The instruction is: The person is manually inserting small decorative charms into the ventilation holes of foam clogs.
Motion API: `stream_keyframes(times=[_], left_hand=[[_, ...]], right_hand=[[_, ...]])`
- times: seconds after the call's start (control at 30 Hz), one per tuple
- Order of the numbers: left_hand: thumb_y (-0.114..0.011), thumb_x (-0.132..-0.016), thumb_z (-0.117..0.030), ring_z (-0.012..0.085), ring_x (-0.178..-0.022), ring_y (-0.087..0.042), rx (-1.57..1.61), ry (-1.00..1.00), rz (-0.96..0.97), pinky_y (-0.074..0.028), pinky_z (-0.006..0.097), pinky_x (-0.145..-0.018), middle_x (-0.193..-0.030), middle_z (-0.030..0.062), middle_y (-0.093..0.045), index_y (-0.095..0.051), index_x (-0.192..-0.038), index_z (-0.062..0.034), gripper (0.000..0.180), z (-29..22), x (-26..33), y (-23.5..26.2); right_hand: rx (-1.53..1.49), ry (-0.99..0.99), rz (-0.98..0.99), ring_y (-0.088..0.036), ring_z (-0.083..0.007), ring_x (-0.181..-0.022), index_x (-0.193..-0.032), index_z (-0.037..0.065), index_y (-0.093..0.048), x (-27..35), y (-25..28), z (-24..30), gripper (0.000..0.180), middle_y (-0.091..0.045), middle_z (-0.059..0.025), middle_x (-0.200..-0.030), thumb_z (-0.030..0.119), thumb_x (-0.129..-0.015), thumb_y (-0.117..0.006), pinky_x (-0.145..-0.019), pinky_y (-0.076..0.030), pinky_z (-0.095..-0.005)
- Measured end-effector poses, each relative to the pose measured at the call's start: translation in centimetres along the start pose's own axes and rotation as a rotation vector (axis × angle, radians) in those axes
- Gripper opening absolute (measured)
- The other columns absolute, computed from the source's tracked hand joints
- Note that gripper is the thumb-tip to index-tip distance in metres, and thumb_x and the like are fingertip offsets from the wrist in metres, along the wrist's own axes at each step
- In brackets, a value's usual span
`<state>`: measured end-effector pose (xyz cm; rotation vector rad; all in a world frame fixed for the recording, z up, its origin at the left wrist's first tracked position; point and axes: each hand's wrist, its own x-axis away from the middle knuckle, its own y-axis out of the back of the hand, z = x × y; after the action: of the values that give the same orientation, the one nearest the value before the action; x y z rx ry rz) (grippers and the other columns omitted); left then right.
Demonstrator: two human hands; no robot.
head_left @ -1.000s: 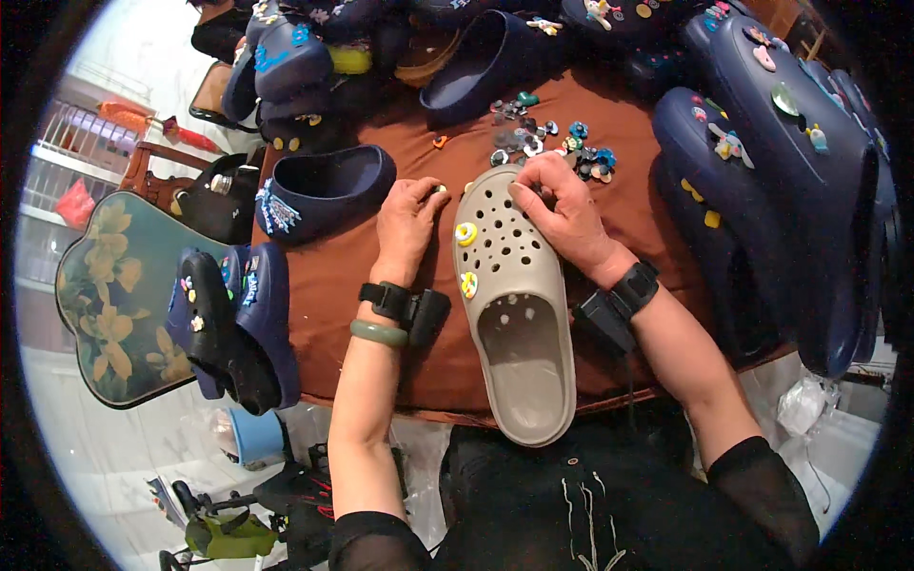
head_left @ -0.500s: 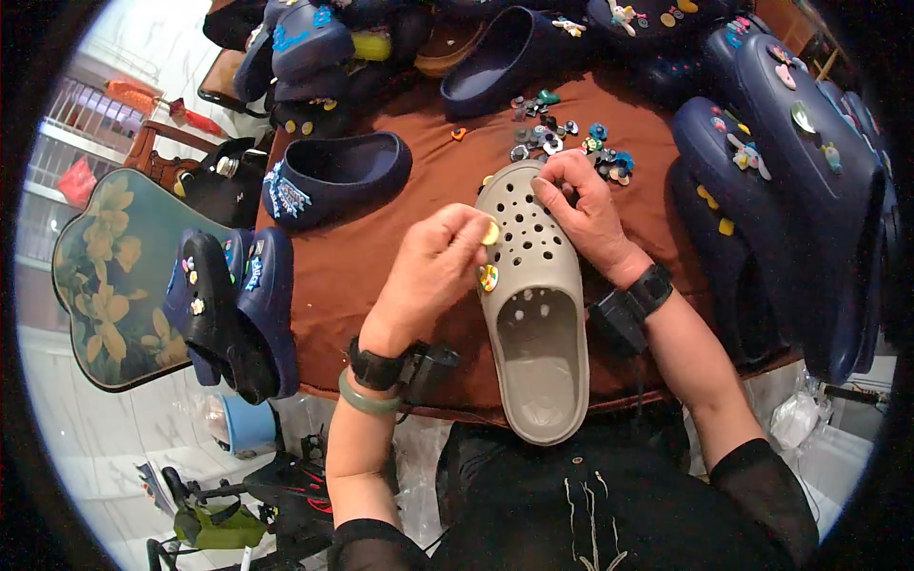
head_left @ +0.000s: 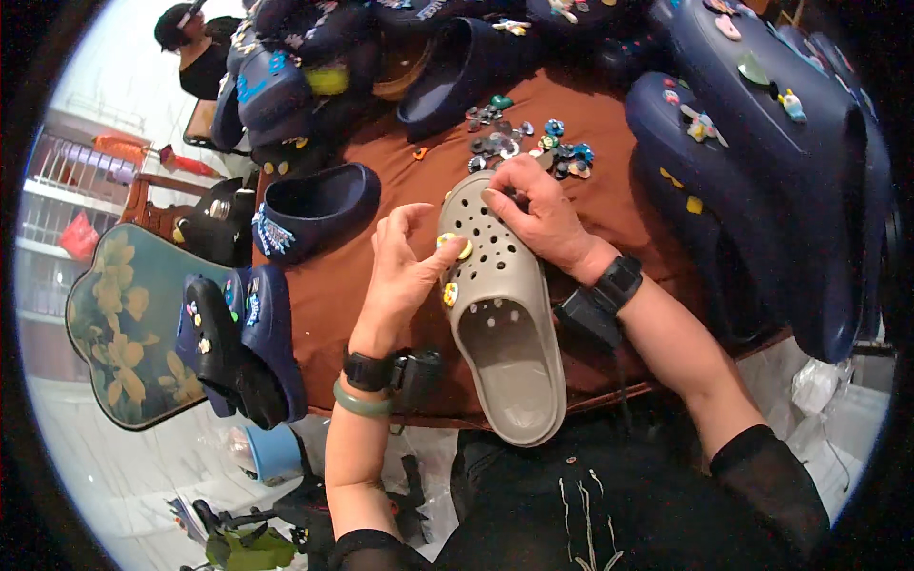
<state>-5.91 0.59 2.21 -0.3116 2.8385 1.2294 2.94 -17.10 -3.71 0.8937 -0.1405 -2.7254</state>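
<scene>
A grey-beige clog [head_left: 510, 381] with a holed upper lies on the cloth, toe pointing away from me. My right hand [head_left: 543, 214] grips its toe end, fingers curled and thumb on the upper; the fingertips are partly hidden. On the upper's left side sits a yellow round shoe charm [head_left: 464, 249]. The thumb of my left hand [head_left: 398, 271] touches it, while the other fingers are spread and hold nothing. Below it, by the opening, is a second yellow-and-white charm [head_left: 449, 294]. Loose charms [head_left: 495, 143] lie in a pile beyond the toe.
A brown cloth [head_left: 400, 343] covers the table. Dark blue clogs [head_left: 762, 171] with charms are stacked at right, with more [head_left: 271, 90] at the far left. A single navy clog [head_left: 319, 209] stands left of my hands. Another person [head_left: 195, 48] is at the upper left.
My left fingers have come apart from their pinch on the yellow charm, which now rests on the clog. My right hand stays at the toe. The view has shifted, and another person appears.
</scene>
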Motion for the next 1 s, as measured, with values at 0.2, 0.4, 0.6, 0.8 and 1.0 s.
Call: stream_keyframes(times=[0.2, 0.4, 0.6, 0.8, 1.0], left_hand=[[-0.070, -0.084, -0.019, 0.0277, -0.124, -0.043, 0.567, 0.231, 0.269, -0.037, 0.038, -0.105, -0.131, 0.0166, -0.041, -0.035, -0.135, -0.0022, 0.064, 1.7, -0.3, -1.1], [-0.059, -0.092, -0.015, 0.0199, -0.108, -0.049, 0.168, -0.029, 0.212, -0.041, 0.033, -0.095, -0.124, 0.0106, -0.044, -0.035, -0.132, -0.0055, 0.047, -0.1, 0.1, -1.7], [-0.055, -0.094, -0.007, 0.0125, -0.109, -0.049, 0.821, 0.346, 0.301, -0.041, 0.028, -0.095, -0.124, 0.0055, -0.049, -0.047, -0.126, -0.0073, 0.033, -0.1, 1.2, -0.6], [-0.064, -0.087, -0.005, 0.0147, -0.113, -0.049, 0.881, 0.377, 0.418, -0.041, 0.030, -0.097, -0.126, 0.0058, -0.047, -0.046, -0.126, -0.0047, 0.043, -0.2, -0.2, 0.1], [-0.071, -0.080, -0.001, 0.0204, -0.118, -0.046, 0.793, 0.367, 0.562, -0.039, 0.034, -0.101, -0.125, 0.0123, -0.046, -0.020, -0.137, -0.0080, 0.077, -0.7, -1.9, 0.2]], right_hand=[[-0.016, -0.019, -0.008, -0.057, -0.0294, -0.083, -0.086, 0.002, -0.056, -0.2, -0.3, 0.0, 0.013, -0.055, -0.0127, -0.086, 0.012, -0.083, -0.064, -0.074, -0.046, -0.0372], [-0.016, -0.012, -0.019, -0.057, -0.0305, -0.085, -0.086, 0.002, -0.056, -0.3, 0.1, -0.3, 0.013, -0.055, -0.0131, -0.086, 0.012, -0.083, -0.063, -0.076, -0.047, -0.0387], [0.014, 0.004, -0.020, -0.057, -0.0311, -0.085, -0.085, 0.003, -0.056, -0.1, -0.2, 0.2, 0.013, -0.055, -0.0131, -0.087, 0.013, -0.083, -0.064, -0.076, -0.047, -0.0394], [0.021, -0.004, -0.014, -0.057, -0.0308, -0.085, -0.085, 0.002, -0.057, 0.0, -0.3, -0.1, 0.013, -0.056, -0.0131, -0.087, 0.013, -0.082, -0.064, -0.075, -0.047, -0.0395], [-0.001, -0.011, 0.007, -0.057, -0.0305, -0.085, -0.085, 0.002, -0.057, -0.1, 0.1, 0.0, 0.013, -0.055, -0.0130, -0.087, 0.013, -0.082, -0.064, -0.076, -0.047, -0.0390]])
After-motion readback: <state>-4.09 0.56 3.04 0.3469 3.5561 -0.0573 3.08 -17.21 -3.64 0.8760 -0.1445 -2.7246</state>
